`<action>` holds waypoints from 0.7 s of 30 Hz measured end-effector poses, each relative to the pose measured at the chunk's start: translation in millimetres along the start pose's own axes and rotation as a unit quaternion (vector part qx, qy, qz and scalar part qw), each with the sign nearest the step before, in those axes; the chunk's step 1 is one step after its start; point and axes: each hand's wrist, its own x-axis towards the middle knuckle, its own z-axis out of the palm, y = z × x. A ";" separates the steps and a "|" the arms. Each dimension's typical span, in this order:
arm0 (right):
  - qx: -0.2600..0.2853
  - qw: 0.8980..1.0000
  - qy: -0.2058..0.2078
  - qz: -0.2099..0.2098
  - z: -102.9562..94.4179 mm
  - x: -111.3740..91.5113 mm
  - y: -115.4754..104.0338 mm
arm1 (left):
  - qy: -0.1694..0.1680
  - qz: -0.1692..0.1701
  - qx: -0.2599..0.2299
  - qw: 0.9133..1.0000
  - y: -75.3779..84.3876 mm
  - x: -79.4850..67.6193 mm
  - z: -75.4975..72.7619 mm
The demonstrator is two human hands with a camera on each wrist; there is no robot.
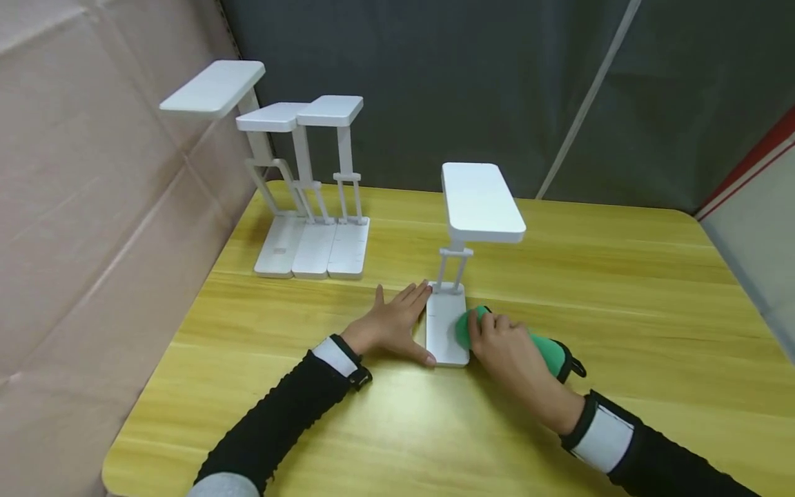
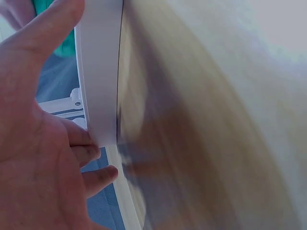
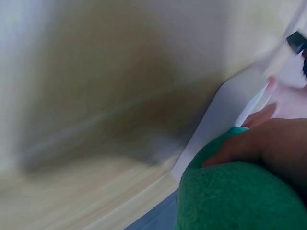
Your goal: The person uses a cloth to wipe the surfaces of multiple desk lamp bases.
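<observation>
A white folding stand with a flat top plate stands upright mid-table on two thin rods. My left hand is spread along the left side of its base, thumb at the front corner and fingertips near the back edge. In the left wrist view, the thumb lies against the base's side. My right hand grips a green cloth with black trim and a loop, pressing it to the base's right edge. The cloth hides part of that edge in the right wrist view.
Three similar white stands stand side by side at the back left of the wooden table. A pale fabric wall borders the left side, and a dark curtain hangs behind the back edge.
</observation>
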 end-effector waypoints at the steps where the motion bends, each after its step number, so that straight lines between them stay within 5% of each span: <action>1: -0.004 1.000 0.011 -0.004 -3.5 -3.0 -1.3 | 0.000 0.001 0.000 1.000 0.3 0.6 -0.6; 8: 0.004 0.999 0.013 -0.049 -24.4 -19.3 -5.1 | -0.001 -0.002 -0.002 1.000 1.5 3.8 -5.2; 11: 0.076 0.994 -0.050 -0.056 -34.5 -19.5 2.4 | -0.007 -0.001 -0.002 1.000 2.0 4.8 -6.8; 14: 0.153 0.983 -0.104 -0.016 -36.5 -11.2 20.6 | -0.012 -0.002 -0.001 1.000 2.9 5.8 -8.1; 21: 0.144 0.981 -0.070 0.110 30.3 24.1 47.3 | -0.004 0.001 -0.021 1.000 1.1 -3.5 -0.3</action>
